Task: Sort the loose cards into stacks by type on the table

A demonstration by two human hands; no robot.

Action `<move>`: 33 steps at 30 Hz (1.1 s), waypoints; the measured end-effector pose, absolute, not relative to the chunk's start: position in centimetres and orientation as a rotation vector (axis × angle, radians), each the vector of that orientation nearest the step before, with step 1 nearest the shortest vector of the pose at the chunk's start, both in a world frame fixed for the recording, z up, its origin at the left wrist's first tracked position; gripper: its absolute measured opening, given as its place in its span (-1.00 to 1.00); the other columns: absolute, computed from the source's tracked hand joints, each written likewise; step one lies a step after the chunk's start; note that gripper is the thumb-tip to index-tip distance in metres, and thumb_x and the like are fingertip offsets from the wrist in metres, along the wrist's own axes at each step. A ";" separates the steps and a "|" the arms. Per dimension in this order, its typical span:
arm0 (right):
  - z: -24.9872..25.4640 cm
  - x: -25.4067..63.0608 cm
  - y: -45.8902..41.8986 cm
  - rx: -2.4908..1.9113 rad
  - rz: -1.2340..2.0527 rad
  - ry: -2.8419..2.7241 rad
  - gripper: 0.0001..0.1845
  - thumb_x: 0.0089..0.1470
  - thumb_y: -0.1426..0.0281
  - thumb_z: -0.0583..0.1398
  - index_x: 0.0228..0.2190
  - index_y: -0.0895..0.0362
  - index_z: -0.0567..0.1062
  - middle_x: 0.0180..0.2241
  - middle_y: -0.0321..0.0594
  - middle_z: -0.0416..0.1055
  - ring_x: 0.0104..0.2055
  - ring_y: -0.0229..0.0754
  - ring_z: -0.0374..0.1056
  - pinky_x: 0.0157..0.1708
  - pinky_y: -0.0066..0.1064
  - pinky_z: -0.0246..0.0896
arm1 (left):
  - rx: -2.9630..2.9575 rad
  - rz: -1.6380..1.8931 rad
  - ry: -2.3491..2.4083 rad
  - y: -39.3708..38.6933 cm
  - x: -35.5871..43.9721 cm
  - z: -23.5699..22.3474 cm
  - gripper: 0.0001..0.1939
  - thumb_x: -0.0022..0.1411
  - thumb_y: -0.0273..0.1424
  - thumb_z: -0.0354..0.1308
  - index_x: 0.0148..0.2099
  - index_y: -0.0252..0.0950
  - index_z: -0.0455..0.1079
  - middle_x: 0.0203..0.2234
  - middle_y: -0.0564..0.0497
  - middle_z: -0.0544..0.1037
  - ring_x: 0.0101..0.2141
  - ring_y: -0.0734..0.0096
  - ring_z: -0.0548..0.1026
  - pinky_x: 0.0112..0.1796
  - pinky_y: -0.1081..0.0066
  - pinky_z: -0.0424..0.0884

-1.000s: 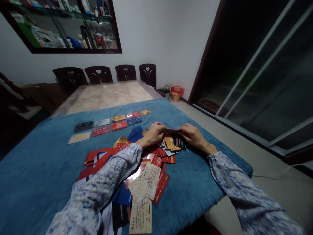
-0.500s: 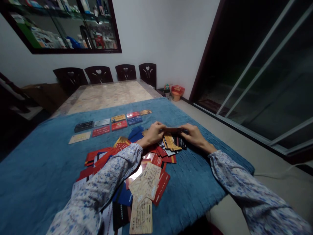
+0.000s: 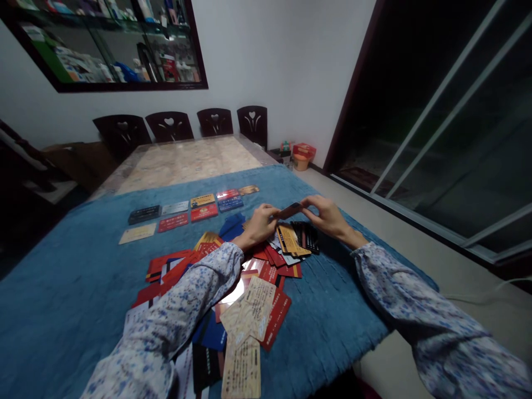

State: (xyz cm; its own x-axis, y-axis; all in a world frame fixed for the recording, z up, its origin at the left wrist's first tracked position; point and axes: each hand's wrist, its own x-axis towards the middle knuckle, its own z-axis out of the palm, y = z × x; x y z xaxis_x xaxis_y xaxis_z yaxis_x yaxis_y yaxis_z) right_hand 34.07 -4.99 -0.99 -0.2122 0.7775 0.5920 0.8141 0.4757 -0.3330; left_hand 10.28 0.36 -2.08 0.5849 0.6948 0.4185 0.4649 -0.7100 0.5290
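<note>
My left hand (image 3: 261, 224) and my right hand (image 3: 327, 216) pinch a dark card (image 3: 290, 210) between them, one at each end. It is held above the pile and tilted, its right end higher; its face is hardly visible. Just below lie yellow cards (image 3: 291, 240) and a black card (image 3: 306, 237) on the blue cloth. Red cards (image 3: 270, 270) and cream-coloured cards (image 3: 255, 305) spread toward me, partly hidden under my left forearm. Beyond my left hand, sorted cards lie in rows: a black stack (image 3: 144, 214), a silver card (image 3: 175, 208), a yellow card (image 3: 203, 200) and several red or blue ones.
The blue cloth (image 3: 75, 260) covers the near part of a long table with a marble-like top (image 3: 195, 152). Dark chairs (image 3: 169, 127) stand behind it. At the back right, an orange bucket (image 3: 301, 162) sits on the floor, near a sliding glass door (image 3: 440, 127).
The card has gone from level to tilted, its right end raised. My right hand has moved slightly up and left, uncovering more of the black card below. The view has shifted a little.
</note>
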 end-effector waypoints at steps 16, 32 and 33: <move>1.1 31.4 -3.3 -1.249 -0.485 -2.323 -0.72 0.32 0.41 0.13 -0.10 -0.01 0.63 -0.31 -0.08 0.55 -0.10 0.05 0.27 -0.15 -0.14 0.07 | 2.434 1.111 1.001 0.1 10.1 -1.4 -0.79 0.34 -0.53 0.15 -0.09 -0.28 0.60 -0.18 -0.09 0.63 -0.07 0.23 0.52 0.02 0.23 0.46; -2.8 31.3 -1.8 -1.269 -0.054 -2.188 -0.77 0.21 0.44 0.19 -0.13 0.11 0.61 -0.18 -0.08 0.64 -0.18 -0.01 0.40 -0.17 -0.23 0.21 | 2.502 1.069 1.198 0.4 9.0 -1.4 -0.83 0.31 -0.58 0.14 -0.22 -0.29 0.54 -0.26 -0.07 0.62 -0.12 0.18 0.48 -0.06 0.21 0.41; -2.9 31.4 -1.7 -1.274 -0.052 -2.181 -0.77 0.21 0.45 0.18 -0.15 0.10 0.61 -0.19 -0.09 0.64 -0.17 -0.01 0.41 -0.17 -0.23 0.21 | 2.500 1.074 1.203 0.4 9.0 -1.5 -0.83 0.30 -0.59 0.14 -0.21 -0.29 0.54 -0.25 -0.08 0.63 -0.12 0.18 0.48 -0.06 0.21 0.41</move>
State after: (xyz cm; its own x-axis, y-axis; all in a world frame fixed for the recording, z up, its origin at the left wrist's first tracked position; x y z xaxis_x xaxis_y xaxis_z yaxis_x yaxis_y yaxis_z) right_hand 31.41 -1.73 -2.92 -0.3551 0.7788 0.5171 0.8027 0.5375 -0.2583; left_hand 9.03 0.42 -1.50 0.4161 0.7348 0.5357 0.6150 -0.6613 0.4294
